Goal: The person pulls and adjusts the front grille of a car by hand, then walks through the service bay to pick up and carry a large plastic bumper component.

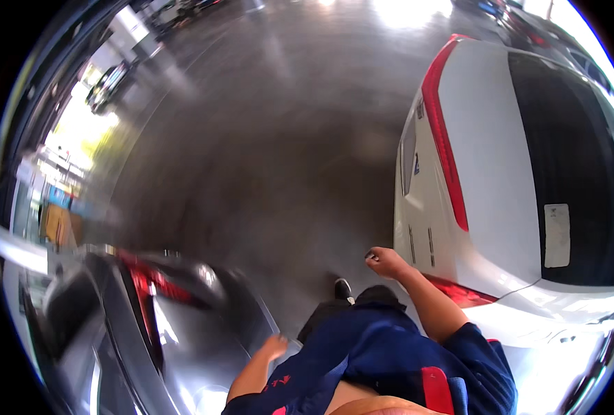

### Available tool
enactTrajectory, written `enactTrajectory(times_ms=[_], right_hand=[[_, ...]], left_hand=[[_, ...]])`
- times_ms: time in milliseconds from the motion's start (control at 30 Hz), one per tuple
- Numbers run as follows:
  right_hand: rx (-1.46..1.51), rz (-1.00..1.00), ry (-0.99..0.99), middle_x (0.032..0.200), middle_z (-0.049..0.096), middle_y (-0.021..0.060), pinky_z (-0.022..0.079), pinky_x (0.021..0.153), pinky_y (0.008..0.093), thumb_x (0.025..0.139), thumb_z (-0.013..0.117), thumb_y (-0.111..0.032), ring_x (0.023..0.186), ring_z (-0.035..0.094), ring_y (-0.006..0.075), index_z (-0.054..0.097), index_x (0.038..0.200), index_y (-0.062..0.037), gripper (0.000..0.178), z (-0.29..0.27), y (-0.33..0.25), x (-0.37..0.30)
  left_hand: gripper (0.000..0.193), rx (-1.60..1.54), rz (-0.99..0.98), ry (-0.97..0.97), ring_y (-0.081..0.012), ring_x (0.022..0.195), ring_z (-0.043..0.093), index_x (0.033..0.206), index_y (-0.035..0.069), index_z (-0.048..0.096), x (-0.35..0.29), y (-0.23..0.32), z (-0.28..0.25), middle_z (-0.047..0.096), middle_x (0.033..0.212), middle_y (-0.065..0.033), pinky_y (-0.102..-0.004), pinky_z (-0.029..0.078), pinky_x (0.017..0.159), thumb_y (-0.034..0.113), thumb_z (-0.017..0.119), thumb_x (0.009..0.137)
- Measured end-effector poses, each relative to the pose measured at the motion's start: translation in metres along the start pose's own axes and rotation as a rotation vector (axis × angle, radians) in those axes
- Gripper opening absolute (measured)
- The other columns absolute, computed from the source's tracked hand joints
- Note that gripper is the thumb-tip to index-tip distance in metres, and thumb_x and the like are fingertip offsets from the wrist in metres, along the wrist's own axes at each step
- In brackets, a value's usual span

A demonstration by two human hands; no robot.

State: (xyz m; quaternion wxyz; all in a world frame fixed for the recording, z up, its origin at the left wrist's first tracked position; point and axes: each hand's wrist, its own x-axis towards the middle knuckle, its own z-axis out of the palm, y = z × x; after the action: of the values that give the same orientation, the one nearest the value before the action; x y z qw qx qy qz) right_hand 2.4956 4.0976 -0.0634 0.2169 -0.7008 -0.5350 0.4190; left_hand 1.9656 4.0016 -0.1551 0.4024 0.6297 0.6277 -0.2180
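My right hand [386,263] is closed in front of me, beside the rear of a white car [483,138]. A small dark, shiny bit shows at its fingers, too small to name. My left hand [275,346] hangs low at my side, nearest to a dark grey car [210,339]. It is smeared, and its fingers do not show clearly. A dark shoe [343,289] with a pale edge shows below my body, on the grey floor [251,166].
The white car's red tail light [445,138] and dark rear window [573,166] are on the right. A red tail light [158,287] marks the grey car at lower left. A brown box-like thing [59,225] stands at far left. Another vehicle [107,86] is farther off.
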Motion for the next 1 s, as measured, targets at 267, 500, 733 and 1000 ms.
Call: enactTrajectory(times_ms=[267, 500, 733, 1000], right_hand=[[0.244, 0.254, 0.186, 0.108, 0.075, 0.0174, 0.055, 0.093, 0.0384, 0.091, 0.065, -0.027, 0.105, 0.071, 0.0287, 0.073, 0.112, -0.0009, 0.035, -0.096, 0.014, 0.229], [0.163, 0.319, 0.098, 0.114, 0.073, 0.023, 0.053, 0.097, 0.0419, 0.091, 0.063, -0.028, 0.112, 0.069, 0.0369, 0.074, 0.113, -0.0013, 0.036, -0.215, -0.022, 0.501], [0.253, 0.098, 0.171, 0.116, 0.073, 0.0192, 0.053, 0.096, 0.0399, 0.094, 0.061, -0.027, 0.11, 0.07, 0.0305, 0.071, 0.115, -0.0005, 0.035, -0.405, -0.068, 0.761], [-0.118, 0.867, 0.053, 0.093, 0.074, 0.0266, 0.058, 0.075, 0.0469, 0.082, 0.061, -0.026, 0.086, 0.073, 0.0404, 0.075, 0.093, 0.0033, 0.034, -0.487, 0.184, 0.894]], left_hand=[[0.03, -0.326, 0.257, 0.402, -0.0308, 0.103, 0.072, 0.113, 0.001, 0.072, 0.261, 0.191, -0.406, 0.076, 0.106, -0.0181, -0.0403, 0.055, 0.092, 0.022, 0.056, 0.098], [0.041, 0.14, 0.094, 0.046, -0.0376, 0.107, 0.069, 0.107, -0.002, 0.07, 0.402, 0.259, -0.517, 0.071, 0.109, -0.028, -0.0464, 0.053, 0.09, 0.034, 0.053, 0.095], [0.04, 0.074, 0.121, -0.222, -0.0434, 0.107, 0.068, 0.101, 0.001, 0.072, 0.599, 0.351, -0.596, 0.07, 0.109, -0.029, -0.0501, 0.054, 0.09, 0.035, 0.053, 0.093], [0.036, 0.252, 0.329, -0.133, -0.0419, 0.097, 0.072, 0.09, 0.0, 0.073, 0.925, 0.628, -0.87, 0.071, 0.097, -0.028, -0.0508, 0.056, 0.084, 0.032, 0.056, 0.09]])
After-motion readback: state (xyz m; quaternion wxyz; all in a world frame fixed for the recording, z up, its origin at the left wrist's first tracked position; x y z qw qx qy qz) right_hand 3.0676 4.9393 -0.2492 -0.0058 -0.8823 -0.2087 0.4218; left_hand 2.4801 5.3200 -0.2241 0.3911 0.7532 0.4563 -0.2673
